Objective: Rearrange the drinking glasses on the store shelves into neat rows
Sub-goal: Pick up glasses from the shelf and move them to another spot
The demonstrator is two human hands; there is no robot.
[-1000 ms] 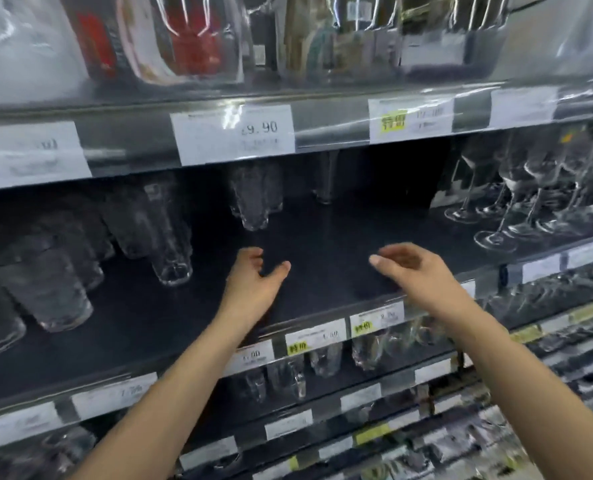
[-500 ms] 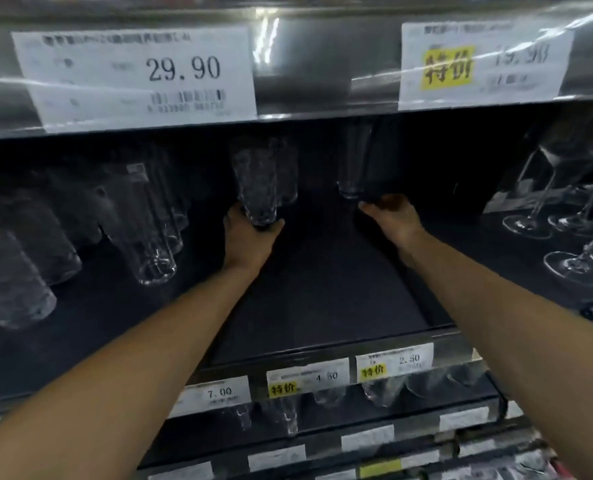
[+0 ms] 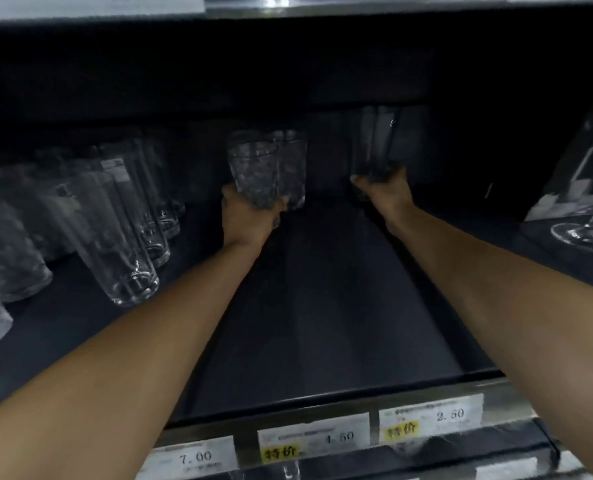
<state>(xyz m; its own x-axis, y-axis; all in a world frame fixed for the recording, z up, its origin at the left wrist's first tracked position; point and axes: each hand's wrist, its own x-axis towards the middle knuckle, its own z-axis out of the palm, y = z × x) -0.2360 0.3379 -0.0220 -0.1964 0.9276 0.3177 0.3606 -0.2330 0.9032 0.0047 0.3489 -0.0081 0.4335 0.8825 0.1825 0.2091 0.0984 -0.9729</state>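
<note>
Glass-on-glass knock risk: left hand point(image 3: 248, 220) grips textured clear tumbler point(image 3: 253, 174) touching twin tumbler point(image 3: 289, 168); right hand point(image 3: 385, 188) grips tall smooth glass point(image 3: 374, 140) at base, could tip.

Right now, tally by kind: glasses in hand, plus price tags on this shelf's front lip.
textured glass, left hand grip: 1
smooth glass, right hand grip: 1
yellow-sticker tags: 2
plain tag: 1
Total: 5
</note>
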